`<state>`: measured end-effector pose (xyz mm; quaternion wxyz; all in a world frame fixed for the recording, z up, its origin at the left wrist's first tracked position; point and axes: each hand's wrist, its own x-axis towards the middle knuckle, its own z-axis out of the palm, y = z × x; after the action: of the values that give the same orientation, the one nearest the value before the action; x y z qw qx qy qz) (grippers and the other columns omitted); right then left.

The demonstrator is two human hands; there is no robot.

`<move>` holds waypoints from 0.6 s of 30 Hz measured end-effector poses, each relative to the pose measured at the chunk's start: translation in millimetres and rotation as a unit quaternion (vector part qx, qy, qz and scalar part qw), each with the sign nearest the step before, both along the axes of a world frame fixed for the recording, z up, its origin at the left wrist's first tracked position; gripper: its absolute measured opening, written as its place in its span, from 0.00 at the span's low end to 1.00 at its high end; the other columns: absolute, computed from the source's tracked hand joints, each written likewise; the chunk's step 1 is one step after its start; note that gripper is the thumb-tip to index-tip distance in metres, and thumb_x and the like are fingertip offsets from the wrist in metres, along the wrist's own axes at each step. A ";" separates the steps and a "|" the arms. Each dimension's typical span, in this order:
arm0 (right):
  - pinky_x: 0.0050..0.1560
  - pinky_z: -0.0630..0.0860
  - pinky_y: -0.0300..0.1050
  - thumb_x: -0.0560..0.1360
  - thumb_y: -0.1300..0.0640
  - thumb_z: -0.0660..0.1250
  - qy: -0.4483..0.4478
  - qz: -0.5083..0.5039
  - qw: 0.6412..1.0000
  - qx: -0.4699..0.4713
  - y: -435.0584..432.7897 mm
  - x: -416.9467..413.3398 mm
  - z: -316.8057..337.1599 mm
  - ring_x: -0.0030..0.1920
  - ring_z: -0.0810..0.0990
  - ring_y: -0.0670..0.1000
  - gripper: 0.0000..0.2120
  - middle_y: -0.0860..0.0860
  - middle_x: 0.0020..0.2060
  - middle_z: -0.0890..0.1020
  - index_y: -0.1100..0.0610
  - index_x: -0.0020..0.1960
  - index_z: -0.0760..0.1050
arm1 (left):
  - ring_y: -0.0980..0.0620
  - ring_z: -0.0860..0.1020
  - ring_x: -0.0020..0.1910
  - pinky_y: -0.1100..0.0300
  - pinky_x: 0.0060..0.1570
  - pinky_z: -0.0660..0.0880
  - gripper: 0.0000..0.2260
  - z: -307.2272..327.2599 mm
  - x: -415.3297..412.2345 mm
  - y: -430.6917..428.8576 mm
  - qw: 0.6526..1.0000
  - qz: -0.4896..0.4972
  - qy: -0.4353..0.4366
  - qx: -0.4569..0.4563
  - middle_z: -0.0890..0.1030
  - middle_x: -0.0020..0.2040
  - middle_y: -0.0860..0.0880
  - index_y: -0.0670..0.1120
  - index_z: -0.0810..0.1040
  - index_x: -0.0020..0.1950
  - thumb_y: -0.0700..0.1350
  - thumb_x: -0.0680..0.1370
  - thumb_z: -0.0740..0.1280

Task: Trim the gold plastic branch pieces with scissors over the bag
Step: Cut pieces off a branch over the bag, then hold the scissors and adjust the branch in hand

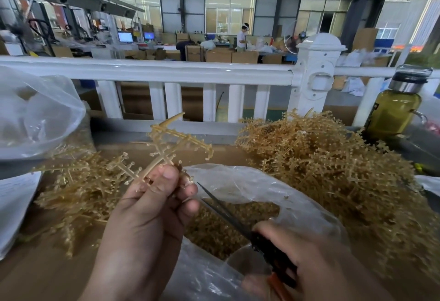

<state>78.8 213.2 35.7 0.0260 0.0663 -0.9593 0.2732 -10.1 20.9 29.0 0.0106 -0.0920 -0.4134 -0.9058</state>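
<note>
Currently left hand (152, 196) is pinching gold branch piece (171, 141) above clear bag (262, 188); right hand (307, 253) is gripping parted scissors (228, 215). Judgement: steady stem, snip close, let offcuts drop inside.

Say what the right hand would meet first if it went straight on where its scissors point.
Probably the fingers of the left hand, which pinch the gold branch piece; the scissors in the right hand aim at them, though depth unclear.
</note>
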 end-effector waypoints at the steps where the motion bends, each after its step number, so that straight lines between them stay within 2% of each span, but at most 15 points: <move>1: 0.64 0.57 0.25 0.72 0.27 0.59 0.031 -0.011 0.998 0.054 -2.3 0.0 2.0 0.64 0.63 0.28 0.21 0.34 0.58 0.77 0.27 0.65 0.67 | 0.54 0.79 0.33 0.64 0.29 0.76 0.03 0.0 1.0 -0.3 1.000 -0.001 0.002 -0.001 0.79 0.35 0.48 0.49 0.81 0.37 0.45 0.71 0.70; 2: 0.62 0.57 0.25 0.69 0.22 0.57 0.041 -0.029 0.997 0.065 -5.3 0.9 5.6 0.61 0.63 0.25 0.26 0.32 0.56 0.77 0.28 0.65 0.65 | 0.54 0.79 0.34 0.63 0.30 0.77 0.02 -0.7 1.8 -1.2 1.000 -0.001 0.004 -0.002 0.79 0.36 0.48 0.48 0.80 0.39 0.45 0.72 0.70; 4: 0.60 0.62 0.26 0.67 0.19 0.54 0.025 -0.022 0.996 0.080 -6.7 1.8 5.4 0.55 0.69 0.27 0.30 0.31 0.53 0.77 0.29 0.65 0.61 | 0.53 0.79 0.35 0.63 0.31 0.77 0.02 -1.8 3.3 -2.8 1.000 -0.005 0.006 -0.002 0.78 0.37 0.48 0.47 0.79 0.43 0.44 0.72 0.70; 9: 0.61 0.65 0.32 0.65 0.20 0.54 0.032 -0.017 0.998 0.060 -10.0 3.2 5.2 0.52 0.73 0.30 0.27 0.31 0.52 0.78 0.28 0.60 0.61 | 0.53 0.79 0.37 0.63 0.33 0.77 0.04 -4.3 4.6 -4.1 1.000 -0.016 0.021 -0.008 0.77 0.38 0.47 0.45 0.76 0.47 0.43 0.75 0.69; 14: 0.56 0.69 0.30 0.65 0.21 0.59 0.017 -0.021 0.999 0.027 -7.9 4.2 4.9 0.52 0.74 0.28 0.26 0.27 0.53 0.75 0.25 0.60 0.60 | 0.53 0.80 0.38 0.63 0.34 0.78 0.02 -7.2 4.2 -3.9 0.999 0.002 0.039 -0.020 0.79 0.38 0.47 0.46 0.79 0.45 0.43 0.76 0.69; 18: 0.50 0.70 0.25 0.60 0.17 0.56 -0.007 -0.014 1.000 -0.017 -6.4 3.4 7.4 0.53 0.74 0.26 0.30 0.20 0.53 0.72 0.23 0.60 0.61 | 0.53 0.81 0.37 0.62 0.35 0.78 0.03 -8.4 3.5 -2.1 0.999 0.015 0.042 -0.026 0.80 0.38 0.49 0.49 0.82 0.40 0.43 0.74 0.72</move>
<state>82.2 206.7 43.1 0.0246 0.0508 -0.9554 0.2900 -6.7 18.8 20.6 0.0391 -0.1239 -0.4372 -0.8899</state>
